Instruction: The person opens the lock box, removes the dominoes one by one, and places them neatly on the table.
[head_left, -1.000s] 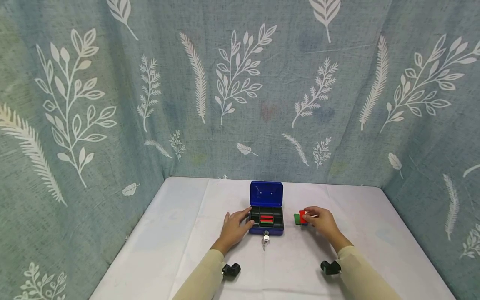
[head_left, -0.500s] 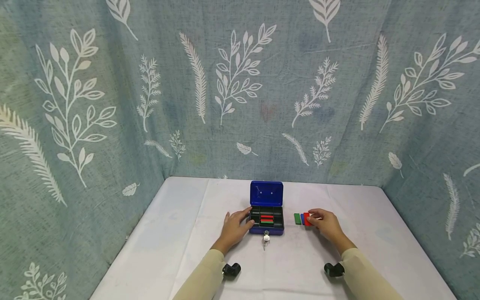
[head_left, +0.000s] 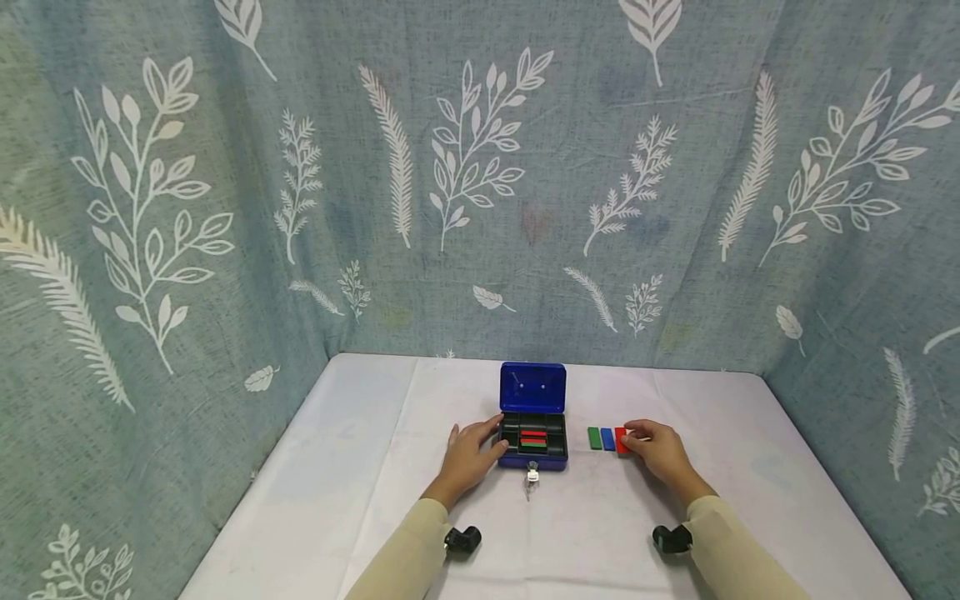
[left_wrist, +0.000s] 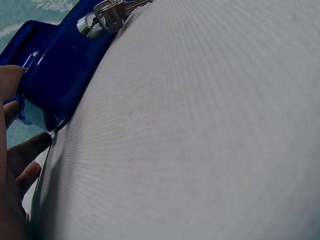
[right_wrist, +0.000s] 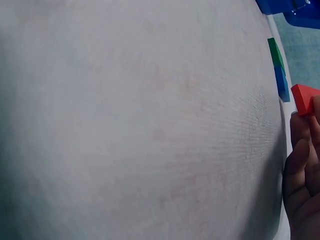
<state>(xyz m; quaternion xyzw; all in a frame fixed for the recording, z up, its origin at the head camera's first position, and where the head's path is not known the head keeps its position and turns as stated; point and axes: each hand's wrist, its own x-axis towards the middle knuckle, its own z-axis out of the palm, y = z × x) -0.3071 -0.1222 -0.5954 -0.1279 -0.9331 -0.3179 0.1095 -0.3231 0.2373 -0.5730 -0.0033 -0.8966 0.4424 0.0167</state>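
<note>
A blue cash box [head_left: 510, 461] stands with its lid [head_left: 533, 388] raised. Its black tray [head_left: 556, 427] holds red and green flat blocks in the middle compartment. My left hand [head_left: 468, 457] rests at the box's left side, thumb and forefinger touching it; in the left wrist view the thumb [left_wrist: 10, 82] lies at its edge. To the right of the box, my right hand [head_left: 660, 452] pinches a red block [head_left: 621, 440], also seen in the right wrist view as a red block [right_wrist: 304, 100]. Beside it on the cloth lie a blue block [head_left: 607, 439] and a green block [head_left: 595, 438].
Keys [head_left: 532, 477] hang from the lock at the box's front. A white cloth [head_left: 585, 533] covers the table. A leaf-patterned curtain [head_left: 480, 167] hangs behind and along both sides.
The right hand has moved right with the red block, away from the green block. The blue block, mostly hidden earlier, now shows fully. The left hand and box have stayed in place.
</note>
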